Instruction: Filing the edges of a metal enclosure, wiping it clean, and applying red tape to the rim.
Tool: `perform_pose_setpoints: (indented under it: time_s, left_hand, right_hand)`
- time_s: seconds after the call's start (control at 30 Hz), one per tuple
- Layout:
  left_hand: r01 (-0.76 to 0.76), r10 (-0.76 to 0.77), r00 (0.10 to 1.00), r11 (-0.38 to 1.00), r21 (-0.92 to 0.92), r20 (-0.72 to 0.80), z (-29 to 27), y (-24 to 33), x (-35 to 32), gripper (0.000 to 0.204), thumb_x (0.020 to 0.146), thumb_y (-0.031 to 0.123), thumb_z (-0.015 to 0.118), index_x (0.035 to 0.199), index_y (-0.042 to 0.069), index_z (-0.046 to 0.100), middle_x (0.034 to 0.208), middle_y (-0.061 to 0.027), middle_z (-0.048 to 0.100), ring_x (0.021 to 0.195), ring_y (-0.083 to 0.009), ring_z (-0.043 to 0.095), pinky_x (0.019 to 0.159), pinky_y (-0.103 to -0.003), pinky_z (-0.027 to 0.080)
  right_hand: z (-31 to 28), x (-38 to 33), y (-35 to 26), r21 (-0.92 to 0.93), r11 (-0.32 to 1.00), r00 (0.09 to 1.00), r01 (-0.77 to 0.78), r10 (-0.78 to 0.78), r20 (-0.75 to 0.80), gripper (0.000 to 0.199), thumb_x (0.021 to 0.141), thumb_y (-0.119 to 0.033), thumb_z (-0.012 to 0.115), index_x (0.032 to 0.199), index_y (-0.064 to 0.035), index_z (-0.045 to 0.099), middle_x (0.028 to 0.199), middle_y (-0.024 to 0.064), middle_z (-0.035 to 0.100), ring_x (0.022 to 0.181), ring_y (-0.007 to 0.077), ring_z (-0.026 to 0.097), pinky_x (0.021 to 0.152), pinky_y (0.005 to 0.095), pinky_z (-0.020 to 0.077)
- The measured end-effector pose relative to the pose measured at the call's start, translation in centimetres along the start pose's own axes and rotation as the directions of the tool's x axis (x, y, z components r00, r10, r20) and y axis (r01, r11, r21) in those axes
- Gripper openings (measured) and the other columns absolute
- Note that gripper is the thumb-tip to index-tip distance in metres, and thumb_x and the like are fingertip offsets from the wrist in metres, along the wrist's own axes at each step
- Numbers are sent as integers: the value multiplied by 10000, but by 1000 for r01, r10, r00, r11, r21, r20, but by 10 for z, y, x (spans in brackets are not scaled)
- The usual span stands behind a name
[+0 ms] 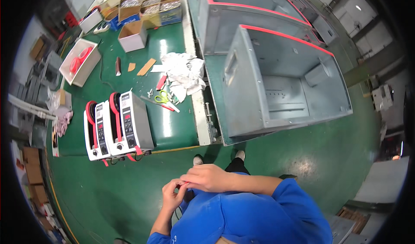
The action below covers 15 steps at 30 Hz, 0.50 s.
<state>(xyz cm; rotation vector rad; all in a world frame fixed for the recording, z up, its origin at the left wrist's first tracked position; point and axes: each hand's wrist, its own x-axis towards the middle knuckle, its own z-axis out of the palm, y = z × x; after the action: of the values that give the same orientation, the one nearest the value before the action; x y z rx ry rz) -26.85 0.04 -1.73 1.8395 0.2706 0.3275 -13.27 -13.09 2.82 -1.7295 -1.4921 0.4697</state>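
Just in front of my body, my left hand (173,195) and my right hand (206,178) meet with fingers pinched together. A small piece of red strip (185,183) shows between them, mostly hidden by the fingers. At the bench's near edge stand two white tape dispensers (137,121), side by side, with red tape and buttons on their fronts. To the right, an open grey metal cabinet (244,80) has red strip along its top edge. Neither hand touches the dispensers or the cabinet.
The green-topped bench (173,127) holds white rags (183,73), yellow-green scissors (162,98), a white bin (81,62) with red tape rolls and boxes of small metal parts (151,4). A second metal cabinet (255,21) stands behind the first.
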Motion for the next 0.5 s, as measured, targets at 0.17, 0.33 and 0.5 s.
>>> perform_pose_setpoints:
  time_s: [0.17,0.33,0.5]
  left_hand:
    - [-6,7,969,1000,-7,248,42,49,29,240,701,15,664,930,-14,597,731,-91,615,600,-153,587,551,-233,454]
    - [-98,38,880,990,104,473,71,76,53,177,718,46,644,893,23,640,676,-89,623,586,-160,595,547,-239,457]
    - [-110,38,907,983,148,420,103,119,82,120,714,10,644,828,-23,629,622,-76,594,529,-119,562,504,-221,439]
  right_hand:
    - [-67,-73,-4,-89,989,975,-120,100,-199,116,733,-96,619,834,-52,584,804,74,550,748,238,549,633,303,465]
    - [-183,-184,-15,64,940,769,-335,312,-558,60,730,-28,625,789,-31,616,768,58,562,685,164,558,604,258,449]
    - [-275,-301,-17,276,855,442,-439,473,-762,122,755,-3,605,868,-26,645,731,29,578,627,82,535,538,198,430]
